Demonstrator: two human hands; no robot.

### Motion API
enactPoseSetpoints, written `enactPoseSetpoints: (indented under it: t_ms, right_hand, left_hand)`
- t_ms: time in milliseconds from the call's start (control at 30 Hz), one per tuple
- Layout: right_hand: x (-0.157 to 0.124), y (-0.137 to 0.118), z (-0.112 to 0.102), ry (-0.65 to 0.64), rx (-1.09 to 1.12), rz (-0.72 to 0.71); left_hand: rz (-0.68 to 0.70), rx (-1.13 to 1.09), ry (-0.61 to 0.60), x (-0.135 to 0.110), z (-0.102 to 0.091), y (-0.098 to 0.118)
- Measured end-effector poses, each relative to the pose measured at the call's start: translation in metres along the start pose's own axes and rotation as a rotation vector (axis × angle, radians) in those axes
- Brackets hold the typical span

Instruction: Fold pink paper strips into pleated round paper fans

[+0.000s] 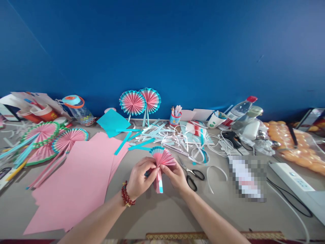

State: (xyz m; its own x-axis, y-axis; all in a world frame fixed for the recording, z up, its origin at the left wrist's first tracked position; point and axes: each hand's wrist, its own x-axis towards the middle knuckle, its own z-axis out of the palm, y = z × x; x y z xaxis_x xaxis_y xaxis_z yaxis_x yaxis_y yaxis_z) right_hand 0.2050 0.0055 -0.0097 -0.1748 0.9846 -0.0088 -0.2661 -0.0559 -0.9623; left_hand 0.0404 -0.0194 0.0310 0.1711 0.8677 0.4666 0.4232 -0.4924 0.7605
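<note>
A pleated pink paper fan (164,156) with a blue edge is spread at its top, while its lower part hangs as a narrow folded strip. My left hand (143,176), with a red bead bracelet at the wrist, pinches the fan's middle from the left. From the right, my right hand (176,174) pinches the same spot, thumb tips almost meeting. Black-handled scissors (191,172) lie partly open on the table just right of my right hand. Pink paper sheets (76,173) are piled to the left of my left hand.
Two finished round fans (133,102) stand against the blue wall. Paper strip scraps (162,135) are heaped behind my hands. More fans (69,139) lie at left. A pen cup (175,119), a bottle (237,110) and a power strip (291,176) are farther right.
</note>
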Motion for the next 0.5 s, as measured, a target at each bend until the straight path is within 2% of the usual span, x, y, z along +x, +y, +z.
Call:
enactPoseSetpoints:
  t_ms: [333,500]
  right_hand:
    - [-0.0005,-0.0009,0.0030,-0.002,0.147,0.082]
    - [-0.0006,-0.0021,0.0048,0.014,0.133,0.079]
  left_hand:
    - [0.003,0.003,-0.016,-0.0001,0.0002,0.0000]
    - [0.013,0.002,-0.027,0.0001,0.0007,0.0008]
